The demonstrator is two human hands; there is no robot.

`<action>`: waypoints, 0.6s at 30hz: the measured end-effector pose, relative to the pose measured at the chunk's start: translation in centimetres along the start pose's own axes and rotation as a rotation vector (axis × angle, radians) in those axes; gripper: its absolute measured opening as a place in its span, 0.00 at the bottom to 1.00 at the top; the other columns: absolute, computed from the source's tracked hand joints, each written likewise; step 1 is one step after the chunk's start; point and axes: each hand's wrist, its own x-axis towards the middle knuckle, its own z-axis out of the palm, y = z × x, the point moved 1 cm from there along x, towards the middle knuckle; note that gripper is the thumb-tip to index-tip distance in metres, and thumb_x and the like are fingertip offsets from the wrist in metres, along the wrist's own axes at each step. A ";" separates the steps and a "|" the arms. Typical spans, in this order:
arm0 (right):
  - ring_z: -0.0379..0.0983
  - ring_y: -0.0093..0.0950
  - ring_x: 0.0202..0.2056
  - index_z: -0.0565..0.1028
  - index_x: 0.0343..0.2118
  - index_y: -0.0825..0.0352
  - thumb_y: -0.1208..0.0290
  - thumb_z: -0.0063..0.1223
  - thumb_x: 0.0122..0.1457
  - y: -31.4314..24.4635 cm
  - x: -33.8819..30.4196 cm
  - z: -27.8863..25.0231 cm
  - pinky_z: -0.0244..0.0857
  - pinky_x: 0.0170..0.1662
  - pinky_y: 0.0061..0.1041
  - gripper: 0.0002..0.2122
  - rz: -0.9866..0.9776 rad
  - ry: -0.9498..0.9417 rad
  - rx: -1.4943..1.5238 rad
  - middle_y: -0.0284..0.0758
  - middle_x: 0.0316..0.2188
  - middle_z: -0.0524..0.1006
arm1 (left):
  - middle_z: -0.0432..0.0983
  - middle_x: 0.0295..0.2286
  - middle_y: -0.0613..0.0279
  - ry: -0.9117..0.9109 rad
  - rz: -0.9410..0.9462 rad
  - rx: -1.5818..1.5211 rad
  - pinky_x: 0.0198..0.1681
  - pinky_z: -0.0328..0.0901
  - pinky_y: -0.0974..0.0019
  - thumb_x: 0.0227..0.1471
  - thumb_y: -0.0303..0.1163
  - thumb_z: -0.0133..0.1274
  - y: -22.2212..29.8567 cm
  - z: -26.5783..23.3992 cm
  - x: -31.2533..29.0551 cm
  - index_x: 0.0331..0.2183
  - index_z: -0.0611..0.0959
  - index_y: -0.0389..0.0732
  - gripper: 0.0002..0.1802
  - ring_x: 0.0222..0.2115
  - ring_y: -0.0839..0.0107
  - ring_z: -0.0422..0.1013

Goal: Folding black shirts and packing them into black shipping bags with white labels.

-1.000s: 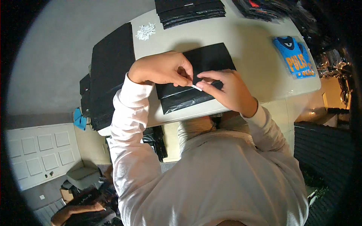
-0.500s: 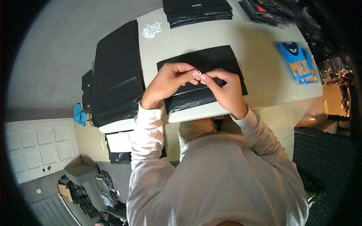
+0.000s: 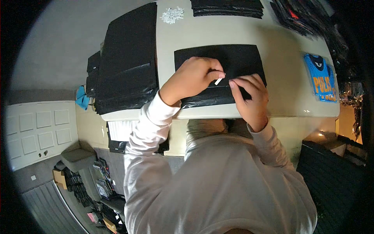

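A black plastic bag (image 3: 238, 58) lies flat on the pale table before me, its lower part folded into a shiny band. Above it, my left hand (image 3: 196, 76) pinches a small white strip (image 3: 218, 82) that slants down from the thumb and fingertips. Just to the right, my right hand (image 3: 251, 95) hovers over the bag's right part. Its thumb and forefinger tips meet in a pinch, and whatever lies between them is hidden or too small to make out. The two hands are a short gap apart.
On the left lies a large stack of black bags (image 3: 128, 58). Small white strips (image 3: 172, 15) are heaped at the far side, beside another black stack (image 3: 228, 8). Blue packaged garments (image 3: 320, 78) sit at the right edge, with dark plastic-wrapped items (image 3: 300, 19) beyond.
My hands have drawn apart from where their fingertips met. The white strip now shows in my left hand, while my right hand has shifted right. The whole view has shifted slightly.
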 end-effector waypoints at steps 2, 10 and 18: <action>0.73 0.35 0.31 0.82 0.33 0.65 0.78 0.68 0.50 0.4 -1.2 -0.7 0.66 0.35 0.34 0.07 -0.061 0.004 -0.142 0.33 0.30 0.80 | 0.81 0.34 0.47 -0.020 0.073 0.091 0.39 0.71 0.54 0.57 0.35 0.59 -0.7 0.7 0.8 0.34 0.85 0.36 0.11 0.35 0.46 0.78; 0.71 0.33 0.41 0.83 0.39 0.63 0.73 0.67 0.51 0.5 -2.3 -0.6 0.64 0.42 0.34 0.11 -0.060 -0.177 -0.250 0.29 0.39 0.78 | 0.81 0.30 0.50 -0.263 0.198 0.254 0.40 0.72 0.51 0.52 0.34 0.63 -1.3 1.9 2.2 0.31 0.86 0.36 0.10 0.36 0.47 0.78; 0.72 0.34 0.42 0.84 0.40 0.64 0.75 0.66 0.52 0.8 -2.5 -0.5 0.64 0.43 0.33 0.12 -0.050 -0.242 -0.277 0.31 0.40 0.79 | 0.81 0.29 0.54 -0.077 0.207 0.262 0.37 0.73 0.54 0.49 0.34 0.65 -1.4 2.2 1.4 0.31 0.88 0.40 0.08 0.33 0.51 0.79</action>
